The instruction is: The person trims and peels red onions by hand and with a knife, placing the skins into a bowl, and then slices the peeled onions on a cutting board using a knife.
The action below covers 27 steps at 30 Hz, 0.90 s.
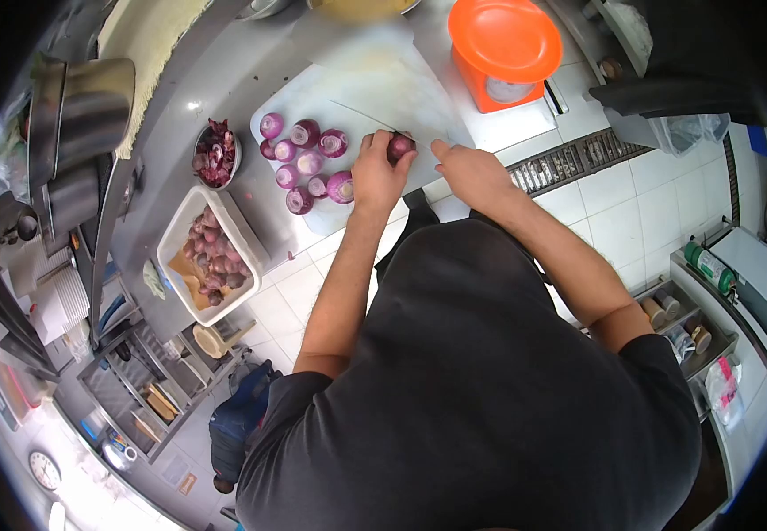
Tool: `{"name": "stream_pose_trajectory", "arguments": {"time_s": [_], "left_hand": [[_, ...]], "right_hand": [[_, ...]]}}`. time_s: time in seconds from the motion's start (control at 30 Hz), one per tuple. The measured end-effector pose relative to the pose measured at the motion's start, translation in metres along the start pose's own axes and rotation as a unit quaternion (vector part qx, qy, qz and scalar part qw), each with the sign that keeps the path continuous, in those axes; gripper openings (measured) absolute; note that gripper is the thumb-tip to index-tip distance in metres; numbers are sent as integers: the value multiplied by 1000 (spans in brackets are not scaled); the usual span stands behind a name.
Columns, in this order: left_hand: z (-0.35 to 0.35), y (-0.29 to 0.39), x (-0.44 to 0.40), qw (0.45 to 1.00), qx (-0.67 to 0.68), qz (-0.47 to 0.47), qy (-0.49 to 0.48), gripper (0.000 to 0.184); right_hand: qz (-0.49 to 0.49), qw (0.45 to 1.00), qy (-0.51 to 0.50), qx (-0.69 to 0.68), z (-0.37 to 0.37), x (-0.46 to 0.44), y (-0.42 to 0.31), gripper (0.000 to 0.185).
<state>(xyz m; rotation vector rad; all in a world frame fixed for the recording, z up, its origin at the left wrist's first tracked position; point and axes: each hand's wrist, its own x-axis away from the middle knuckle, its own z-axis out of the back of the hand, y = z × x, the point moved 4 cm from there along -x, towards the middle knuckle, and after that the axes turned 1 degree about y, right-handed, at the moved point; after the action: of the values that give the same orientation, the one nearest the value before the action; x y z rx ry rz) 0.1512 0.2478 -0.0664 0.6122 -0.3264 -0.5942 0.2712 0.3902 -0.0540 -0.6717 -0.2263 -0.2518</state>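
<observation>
By the near edge of the board [375,75], the left hand [382,173] curls around an onion [403,146], other onions [309,163] crowding its left and open board beyond. The right hand [475,174] is closed round a knife [375,122], its long axis slanting across the board, tip pointing far left

Orange scale [505,51], wall clock [45,470], apparently a green bottle [709,268]

From close above the torso [481,372], the wide head view faces steeply down.
</observation>
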Motion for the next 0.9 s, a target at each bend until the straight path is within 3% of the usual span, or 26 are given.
{"name": "stream_pose_trajectory", "arguments": {"time_s": [0.17, 0.37, 0.57, 0.9], "left_hand": [[-6, -7, 4, 998, -19, -47, 37, 45], [-7, -20, 6, 992, 120, 32, -4, 50], [-5, -6, 3, 994, -93, -57, -2, 67], [15, -9, -18, 981, -116, 0, -156, 66]], "right_hand": [[-8, 999, -1, -31, -26, -30, 9, 23], [-22, 999, -4, -47, -26, -28, 8, 26], [-25, 999, -7, -40, -27, -28, 9, 30], [-75, 992, -24, -103, -10, -30, 32, 40]]}}
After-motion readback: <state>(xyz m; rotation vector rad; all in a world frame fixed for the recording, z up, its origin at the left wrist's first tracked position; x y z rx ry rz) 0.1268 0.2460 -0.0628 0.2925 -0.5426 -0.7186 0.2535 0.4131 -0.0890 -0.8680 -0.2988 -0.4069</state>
